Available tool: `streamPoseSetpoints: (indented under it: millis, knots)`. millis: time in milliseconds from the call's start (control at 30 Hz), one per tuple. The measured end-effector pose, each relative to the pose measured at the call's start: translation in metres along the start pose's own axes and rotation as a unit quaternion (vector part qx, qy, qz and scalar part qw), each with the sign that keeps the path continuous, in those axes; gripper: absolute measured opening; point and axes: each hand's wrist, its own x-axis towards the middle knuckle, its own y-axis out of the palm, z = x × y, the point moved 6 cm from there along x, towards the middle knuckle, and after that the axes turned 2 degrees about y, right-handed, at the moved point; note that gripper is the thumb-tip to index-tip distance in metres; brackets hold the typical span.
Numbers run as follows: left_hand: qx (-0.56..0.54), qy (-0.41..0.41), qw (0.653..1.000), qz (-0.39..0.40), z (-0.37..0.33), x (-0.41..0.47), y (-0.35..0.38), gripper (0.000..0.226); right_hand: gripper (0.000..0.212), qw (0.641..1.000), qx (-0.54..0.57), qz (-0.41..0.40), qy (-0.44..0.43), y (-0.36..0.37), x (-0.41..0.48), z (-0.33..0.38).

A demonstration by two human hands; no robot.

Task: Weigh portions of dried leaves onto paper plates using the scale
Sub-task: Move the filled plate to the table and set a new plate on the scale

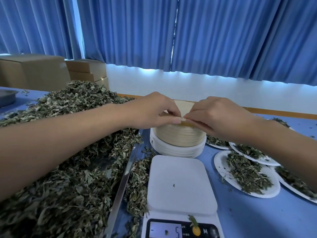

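With left hand (154,110) and right hand (217,115) fingers (171,111) pinching the top plate (185,105) by its rim, slide them apart so only one leaves the stack (179,136).

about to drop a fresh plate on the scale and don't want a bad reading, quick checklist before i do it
1. Grip on the top plate: left hand and right hand both pinch its near edge. ok
2. Only one plate peeled off the stack of paper plates: cannot tell
3. Scale platform bare: a leaf crumb lies on it. not ok
4. Display at zero: it shows a minus sign and a 5. not ok
5. Dried leaves heaped close by on the left: ok
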Motion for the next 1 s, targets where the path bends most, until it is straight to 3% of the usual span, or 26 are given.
streamPoseSetpoints:
  millis: [133, 300, 467, 600, 733, 867, 933, 1000]
  knots:
    - [0.087, 0.005, 0.996, 0.002, -0.004, -0.002, -0.003, 0.024, 0.040, 0.998, -0.038, -0.055, -0.006, -0.003, -0.005, 0.004]
    - [0.201, 0.027, 0.977, -0.059, -0.023, -0.009, -0.013, 0.025, 0.032, 0.994, -0.036, -0.103, 0.007, -0.011, -0.013, 0.004]
    - [0.179, 0.064, 0.979, -0.069, -0.052, -0.046, -0.005, 0.029, 0.009, 0.985, -0.010, -0.169, 0.016, -0.026, -0.045, 0.030]
    - [0.169, 0.133, 0.973, -0.084, -0.089, -0.086, 0.008, 0.026, 0.017, 0.973, 0.015, -0.232, -0.002, -0.034, -0.089, 0.070]
    - [0.143, 0.180, 0.970, -0.075, -0.117, -0.118, 0.024, 0.021, 0.019, 0.974, 0.045, -0.223, -0.013, -0.031, -0.124, 0.105]
    - [0.100, 0.127, 0.986, 0.041, -0.115, -0.124, 0.049, 0.029, 0.029, 0.979, 0.109, -0.170, 0.004, -0.011, -0.141, 0.118]
    - [0.075, 0.088, 0.991, 0.073, -0.107, -0.121, 0.052, 0.030, 0.034, 0.970, 0.161, -0.166, 0.079, -0.001, -0.150, 0.113]
    - [0.020, 0.031, 0.998, 0.052, -0.097, -0.120, 0.044, 0.038, 0.035, 0.941, 0.229, -0.179, 0.173, 0.003, -0.162, 0.103]
